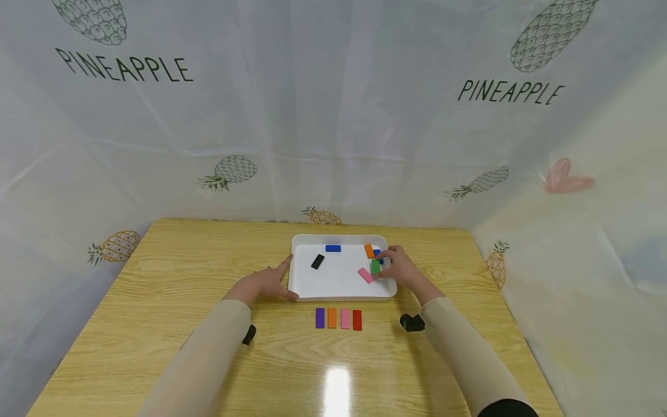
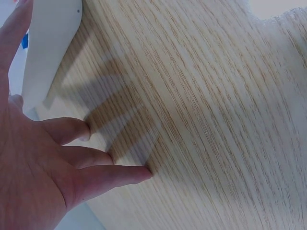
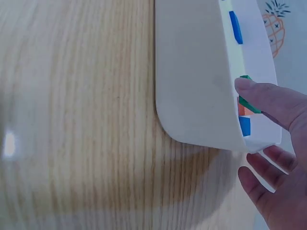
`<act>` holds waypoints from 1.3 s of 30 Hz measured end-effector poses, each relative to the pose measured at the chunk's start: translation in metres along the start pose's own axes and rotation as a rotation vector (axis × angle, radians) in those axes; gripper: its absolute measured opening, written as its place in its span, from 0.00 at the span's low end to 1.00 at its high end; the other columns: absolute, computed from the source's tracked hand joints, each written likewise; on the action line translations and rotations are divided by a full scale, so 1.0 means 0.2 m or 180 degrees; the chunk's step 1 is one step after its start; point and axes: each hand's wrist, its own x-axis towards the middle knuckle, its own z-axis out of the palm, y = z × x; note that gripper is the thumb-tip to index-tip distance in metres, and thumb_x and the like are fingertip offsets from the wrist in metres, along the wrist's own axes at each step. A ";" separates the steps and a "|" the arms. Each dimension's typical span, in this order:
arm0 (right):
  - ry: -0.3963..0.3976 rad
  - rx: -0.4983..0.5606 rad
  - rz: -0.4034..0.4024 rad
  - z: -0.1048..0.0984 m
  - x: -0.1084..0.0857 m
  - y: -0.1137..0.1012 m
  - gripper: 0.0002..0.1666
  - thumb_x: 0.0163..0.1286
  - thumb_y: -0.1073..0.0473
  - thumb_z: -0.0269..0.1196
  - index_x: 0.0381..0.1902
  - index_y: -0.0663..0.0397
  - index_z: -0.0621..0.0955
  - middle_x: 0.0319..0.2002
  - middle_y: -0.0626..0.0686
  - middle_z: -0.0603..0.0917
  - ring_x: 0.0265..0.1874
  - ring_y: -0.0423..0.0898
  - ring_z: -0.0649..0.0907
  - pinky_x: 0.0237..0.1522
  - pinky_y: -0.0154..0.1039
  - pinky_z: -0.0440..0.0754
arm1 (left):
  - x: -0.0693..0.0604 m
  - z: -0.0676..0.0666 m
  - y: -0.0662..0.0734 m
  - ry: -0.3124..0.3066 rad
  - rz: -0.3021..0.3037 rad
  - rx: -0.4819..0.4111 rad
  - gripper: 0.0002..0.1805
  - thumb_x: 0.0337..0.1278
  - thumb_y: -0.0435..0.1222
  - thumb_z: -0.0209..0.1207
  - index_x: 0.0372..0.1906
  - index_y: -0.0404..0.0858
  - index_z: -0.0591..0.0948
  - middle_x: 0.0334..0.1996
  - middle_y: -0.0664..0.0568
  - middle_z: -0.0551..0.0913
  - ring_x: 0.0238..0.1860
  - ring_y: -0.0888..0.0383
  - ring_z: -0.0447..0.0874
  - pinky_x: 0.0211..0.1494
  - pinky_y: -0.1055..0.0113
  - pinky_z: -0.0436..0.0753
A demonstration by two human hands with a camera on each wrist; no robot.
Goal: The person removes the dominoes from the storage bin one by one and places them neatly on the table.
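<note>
A white tray sits on the table with several small coloured blocks in it. My right hand reaches over its right end and pinches a green block between thumb and forefinger. In the right wrist view the green block is tilted, partly behind the thumb. Close by lie an orange block, a blue block and a pink block. My left hand spreads its thumb and forefinger against the tray's left end; its other fingers extend over the tabletop in the left wrist view.
Elsewhere in the tray are a blue block and a black block. In front of it, purple, orange, pink and red blocks stand in a row on the wooden table. A pineapple-print curtain hangs behind.
</note>
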 end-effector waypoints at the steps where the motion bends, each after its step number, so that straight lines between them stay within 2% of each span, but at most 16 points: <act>1: 0.0001 0.0014 0.0000 0.00 -0.01 0.00 0.29 0.56 0.58 0.75 0.55 0.57 0.80 0.68 0.66 0.59 0.64 0.64 0.65 0.65 0.58 0.66 | 0.00 0.00 0.00 -0.0002 -0.0003 0.0008 0.63 0.48 0.60 0.68 0.79 0.51 0.38 0.72 0.26 0.50 0.72 0.30 0.49 0.65 0.31 0.54; 9: 0.0034 -0.0055 -0.0132 -0.01 -0.07 0.00 0.27 0.56 0.58 0.75 0.54 0.55 0.82 0.67 0.65 0.61 0.59 0.62 0.70 0.61 0.56 0.72 | 0.00 -0.01 0.00 -0.0026 -0.0009 0.0005 0.64 0.48 0.61 0.67 0.79 0.51 0.37 0.73 0.26 0.48 0.72 0.30 0.47 0.65 0.30 0.54; 19: 0.0084 -0.0082 -0.0248 -0.01 -0.18 -0.01 0.27 0.54 0.59 0.76 0.53 0.54 0.82 0.66 0.63 0.64 0.57 0.60 0.72 0.58 0.55 0.74 | -0.01 -0.01 0.00 -0.0008 0.0000 0.0022 0.63 0.49 0.60 0.67 0.79 0.50 0.37 0.72 0.27 0.50 0.72 0.30 0.48 0.65 0.31 0.55; 27: 0.0109 -0.0127 -0.0348 0.00 -0.28 0.00 0.25 0.53 0.60 0.76 0.50 0.54 0.83 0.60 0.60 0.72 0.51 0.56 0.75 0.55 0.53 0.76 | -0.01 -0.01 0.01 -0.0025 0.0004 0.0033 0.63 0.49 0.60 0.67 0.79 0.49 0.38 0.72 0.26 0.51 0.71 0.29 0.49 0.65 0.30 0.54; 39: 0.0284 0.0094 -0.0306 0.03 -0.37 0.03 0.26 0.53 0.61 0.77 0.51 0.51 0.82 0.54 0.52 0.77 0.48 0.53 0.76 0.47 0.47 0.80 | -0.01 0.00 0.01 -0.0015 0.0055 0.0079 0.63 0.49 0.59 0.67 0.79 0.48 0.39 0.71 0.25 0.52 0.71 0.29 0.50 0.65 0.31 0.55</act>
